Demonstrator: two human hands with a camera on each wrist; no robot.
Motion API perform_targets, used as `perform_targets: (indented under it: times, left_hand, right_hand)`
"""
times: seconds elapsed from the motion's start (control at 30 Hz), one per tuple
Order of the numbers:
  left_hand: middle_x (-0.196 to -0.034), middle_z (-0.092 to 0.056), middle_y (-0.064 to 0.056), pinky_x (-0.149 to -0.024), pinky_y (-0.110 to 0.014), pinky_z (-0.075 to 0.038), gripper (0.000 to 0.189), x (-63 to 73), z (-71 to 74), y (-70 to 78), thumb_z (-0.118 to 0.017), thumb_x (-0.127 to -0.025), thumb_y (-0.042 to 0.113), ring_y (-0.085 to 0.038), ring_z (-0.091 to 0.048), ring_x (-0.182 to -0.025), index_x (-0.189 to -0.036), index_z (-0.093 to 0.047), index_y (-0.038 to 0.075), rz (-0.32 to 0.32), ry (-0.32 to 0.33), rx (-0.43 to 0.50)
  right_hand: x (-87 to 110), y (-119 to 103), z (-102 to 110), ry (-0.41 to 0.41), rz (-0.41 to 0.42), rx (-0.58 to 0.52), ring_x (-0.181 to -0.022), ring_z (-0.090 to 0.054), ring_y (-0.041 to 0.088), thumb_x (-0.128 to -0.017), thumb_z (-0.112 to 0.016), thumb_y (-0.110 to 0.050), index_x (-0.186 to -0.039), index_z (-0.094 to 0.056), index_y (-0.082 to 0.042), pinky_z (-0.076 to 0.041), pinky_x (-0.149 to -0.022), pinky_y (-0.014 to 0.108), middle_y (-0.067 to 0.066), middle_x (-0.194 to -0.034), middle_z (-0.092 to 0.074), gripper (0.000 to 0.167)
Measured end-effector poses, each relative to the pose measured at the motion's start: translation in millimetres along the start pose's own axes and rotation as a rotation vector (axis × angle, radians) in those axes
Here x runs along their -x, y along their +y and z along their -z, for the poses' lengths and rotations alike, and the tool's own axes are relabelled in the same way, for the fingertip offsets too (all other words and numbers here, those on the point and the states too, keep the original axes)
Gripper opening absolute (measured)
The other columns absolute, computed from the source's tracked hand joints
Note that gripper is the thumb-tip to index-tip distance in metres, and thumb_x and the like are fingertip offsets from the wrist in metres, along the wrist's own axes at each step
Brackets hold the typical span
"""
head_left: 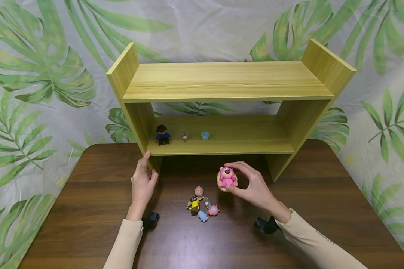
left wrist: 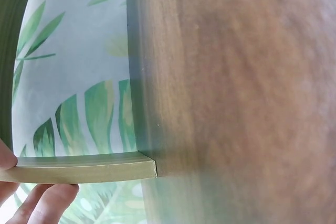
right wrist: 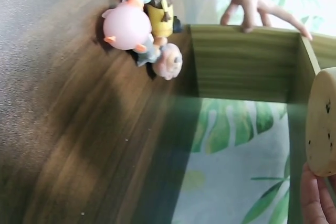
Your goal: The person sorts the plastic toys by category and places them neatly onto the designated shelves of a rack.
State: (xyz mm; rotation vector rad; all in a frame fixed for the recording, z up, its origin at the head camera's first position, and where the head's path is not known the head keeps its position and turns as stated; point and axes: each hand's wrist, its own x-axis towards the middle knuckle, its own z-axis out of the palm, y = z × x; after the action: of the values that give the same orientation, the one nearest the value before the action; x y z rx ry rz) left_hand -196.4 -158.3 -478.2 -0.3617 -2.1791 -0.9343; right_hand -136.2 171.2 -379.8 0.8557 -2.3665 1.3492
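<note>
My right hand (head_left: 256, 188) holds a pink bear figurine (head_left: 227, 177) with a round cream back, thumb below and fingers above, in front of the shelf's lower board. In the right wrist view the cream back (right wrist: 321, 124) shows at the right edge, fingertips against it. My left hand (head_left: 143, 186) grips the left side panel of the wooden shelf (head_left: 222, 80); in the left wrist view its fingers (left wrist: 50, 203) lie on either side of the panel's edge. On the middle board stand a black-haired doll in blue (head_left: 162, 135), a small grey figurine (head_left: 184, 136) and a light-blue figurine (head_left: 205, 136).
Several small toys lie together on the brown table (head_left: 97, 209), among them a yellow-and-brown figure (head_left: 194, 205), a pink round toy (head_left: 213, 210) and a light-blue piece (head_left: 202, 216). A leaf-patterned cloth (head_left: 202, 30) hangs behind the shelf.
</note>
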Motion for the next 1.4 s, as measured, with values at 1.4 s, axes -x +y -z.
perform_targets:
  times: [1.4]
  left_hand:
    - [-0.106,-0.053,-0.019,-0.047,-0.032,-0.034,0.084,-0.5,0.1,0.6,-0.055,-0.082,-0.012,-0.016,-0.033,-0.053,-0.147,-0.027,0.034,-0.003,0.003,0.001]
  right_hand:
    - [-28.4,4,23,0.11,0.025,0.038,-0.105,-0.056,0.022,-0.068,-0.078,0.008,-0.118,-0.06,0.007,-0.046,-0.09,0.029,0.019,-0.114,-0.061,0.054]
